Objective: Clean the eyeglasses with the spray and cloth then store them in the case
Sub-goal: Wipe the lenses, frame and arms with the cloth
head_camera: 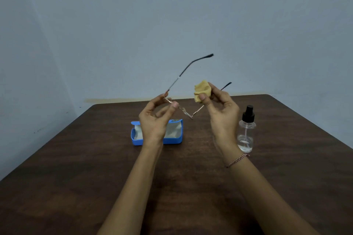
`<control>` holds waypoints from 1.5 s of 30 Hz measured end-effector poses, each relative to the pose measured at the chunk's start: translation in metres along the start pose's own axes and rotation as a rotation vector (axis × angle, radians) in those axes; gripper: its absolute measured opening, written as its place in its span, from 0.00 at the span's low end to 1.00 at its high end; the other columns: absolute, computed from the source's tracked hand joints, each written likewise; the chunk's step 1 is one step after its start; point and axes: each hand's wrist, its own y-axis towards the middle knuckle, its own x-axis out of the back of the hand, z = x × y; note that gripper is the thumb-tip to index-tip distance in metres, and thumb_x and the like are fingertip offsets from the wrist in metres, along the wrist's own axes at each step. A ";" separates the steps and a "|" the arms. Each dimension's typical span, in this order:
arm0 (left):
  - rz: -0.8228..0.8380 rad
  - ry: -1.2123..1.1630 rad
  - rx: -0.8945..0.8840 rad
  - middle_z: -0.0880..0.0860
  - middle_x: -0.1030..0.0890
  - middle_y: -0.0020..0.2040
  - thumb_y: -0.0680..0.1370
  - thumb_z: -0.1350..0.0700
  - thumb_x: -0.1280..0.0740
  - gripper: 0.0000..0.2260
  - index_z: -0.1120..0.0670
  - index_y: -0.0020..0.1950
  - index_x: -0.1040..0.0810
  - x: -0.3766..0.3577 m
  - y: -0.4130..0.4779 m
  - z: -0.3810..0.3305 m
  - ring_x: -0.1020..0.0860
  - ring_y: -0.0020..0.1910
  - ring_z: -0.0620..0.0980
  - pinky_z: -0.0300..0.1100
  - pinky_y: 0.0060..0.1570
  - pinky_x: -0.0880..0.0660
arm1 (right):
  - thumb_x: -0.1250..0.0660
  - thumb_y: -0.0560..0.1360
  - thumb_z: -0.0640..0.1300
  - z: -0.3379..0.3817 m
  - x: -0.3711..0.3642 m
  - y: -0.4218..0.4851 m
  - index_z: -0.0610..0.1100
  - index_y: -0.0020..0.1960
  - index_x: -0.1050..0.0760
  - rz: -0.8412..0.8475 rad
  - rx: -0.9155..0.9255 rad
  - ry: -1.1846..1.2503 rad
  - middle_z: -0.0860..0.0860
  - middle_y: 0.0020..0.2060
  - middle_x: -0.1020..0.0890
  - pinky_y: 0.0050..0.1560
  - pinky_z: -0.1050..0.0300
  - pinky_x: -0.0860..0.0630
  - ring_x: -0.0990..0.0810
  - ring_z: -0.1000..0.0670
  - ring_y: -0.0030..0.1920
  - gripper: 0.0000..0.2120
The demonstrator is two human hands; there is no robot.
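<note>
Left hand (155, 120) aloft with eyeglasses (183, 110), right hand (221, 112) with bunched cloth (202, 88).

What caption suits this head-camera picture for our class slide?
Left hand holds the eyeglasses, right hand pinches a yellow cloth onto them, above the open blue case.

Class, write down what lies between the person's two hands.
In the head view, the eyeglasses span the gap: the left hand pinches one end of the frame, and the right hand holds the yellow cloth at the other end.
</note>
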 end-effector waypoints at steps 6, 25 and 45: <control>0.088 0.085 -0.085 0.51 0.16 0.47 0.66 0.66 0.25 0.19 0.52 0.54 0.21 -0.008 -0.009 0.003 0.17 0.50 0.50 0.39 0.49 0.22 | 0.31 0.72 0.33 -0.005 -0.004 -0.003 0.38 0.56 0.23 0.074 -0.240 0.163 0.49 0.44 0.16 0.53 0.61 0.21 0.17 0.55 0.46 0.13; 0.073 0.757 -0.612 0.49 0.29 0.56 0.70 0.65 0.27 0.18 0.61 0.59 0.22 -0.011 -0.013 0.020 0.31 0.56 0.37 0.26 0.57 0.32 | 0.27 0.69 0.39 -0.016 -0.010 -0.014 0.38 0.56 0.20 0.141 -0.292 0.057 0.49 0.45 0.15 0.43 0.66 0.25 0.19 0.58 0.43 0.16; 0.130 0.815 -0.655 0.57 0.27 0.53 0.71 0.62 0.27 0.25 0.58 0.67 0.28 -0.010 -0.015 0.021 0.32 0.53 0.39 0.25 0.56 0.33 | 0.28 0.69 0.33 -0.006 -0.004 -0.005 0.39 0.51 0.20 0.088 -0.238 0.177 0.48 0.44 0.15 0.53 0.60 0.22 0.17 0.53 0.47 0.11</control>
